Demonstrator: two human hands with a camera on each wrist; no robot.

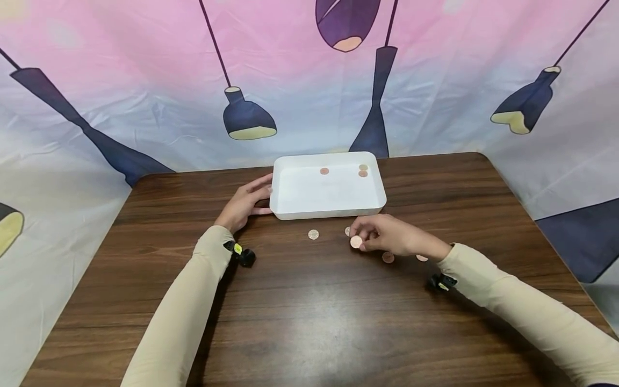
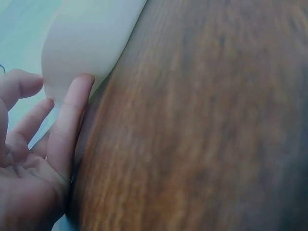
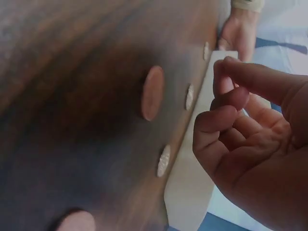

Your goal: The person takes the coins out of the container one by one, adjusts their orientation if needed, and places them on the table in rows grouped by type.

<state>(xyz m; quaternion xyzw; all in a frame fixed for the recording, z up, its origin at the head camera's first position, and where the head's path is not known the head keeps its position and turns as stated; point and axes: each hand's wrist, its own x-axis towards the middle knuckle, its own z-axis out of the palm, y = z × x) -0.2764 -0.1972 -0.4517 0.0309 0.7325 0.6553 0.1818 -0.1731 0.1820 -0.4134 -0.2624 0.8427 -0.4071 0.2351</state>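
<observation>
Left hand (image 1: pixel 245 204) rests on the worktop (image 1: pixel 309 312) against the left end of the white tray (image 1: pixel 290 207). Fingers straight and relaxed, touching the tray wall; grip wide, holding nothing. Left wrist view confirms: fingertips (image 2: pixel 79 89) on the tray's rounded corner.

Right hand (image 1: pixel 389 235) sits just in front of the tray's near wall, fingers curled. Head view shows a copper coin (image 1: pixel 356 242) at its fingertips, seemingly pinched. In the right wrist view the thumb and forefinger are pressed together, coin itself not clear there, so grip is narrow and probably on that coin.

Loose coins on the worktop:
- silver coin (image 1: pixel 313 234), left of the right hand, apart from it
- another coin (image 1: pixel 347 231) just beside the knuckles, partly hidden
- two copper coins (image 1: pixel 388 258) close under the right wrist

Inside the tray: three coins (image 1: pixel 324 171) near the far wall, one mid, two close together toward the right corner.

Backdrop: printed cloth (image 1: pixel 145 80) with lamp shapes.
</observation>
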